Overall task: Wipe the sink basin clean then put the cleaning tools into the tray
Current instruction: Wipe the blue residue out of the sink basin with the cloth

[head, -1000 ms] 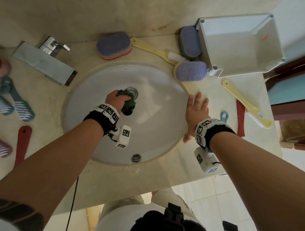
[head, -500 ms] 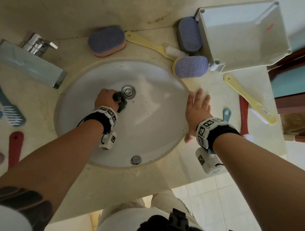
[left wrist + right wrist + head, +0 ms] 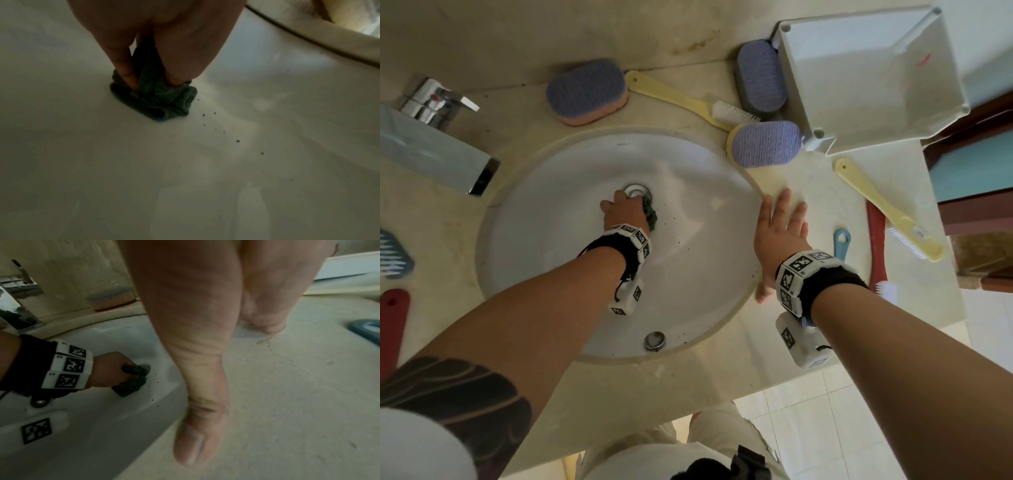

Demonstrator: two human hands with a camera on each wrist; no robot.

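My left hand (image 3: pixel 625 214) grips a crumpled dark green cloth (image 3: pixel 158 100) and presses it on the white sink basin (image 3: pixel 558 240) just below the metal drain (image 3: pixel 637 191). The cloth (image 3: pixel 652 216) shows at the hand's right side, also in the right wrist view (image 3: pixel 131 382). Dark specks (image 3: pixel 226 133) dot the basin to the cloth's right. My right hand (image 3: pixel 780 233) lies flat, fingers straight, on the counter at the basin's right rim. The white tray (image 3: pixel 866 78) stands at the back right.
Purple sponges (image 3: pixel 587 90) (image 3: pixel 762 75) (image 3: pixel 765 144) and yellow brushes (image 3: pixel 688 101) (image 3: pixel 887 209) lie behind and right of the basin. A red brush (image 3: pixel 876 246) and a blue handle (image 3: pixel 841 241) lie by my right wrist. The faucet (image 3: pixel 431 137) stands at the left, with more brushes (image 3: pixel 393 257).
My left hand has dragged the cloth left across the basin and back up beside the drain. My right hand has stayed flat on the counter.
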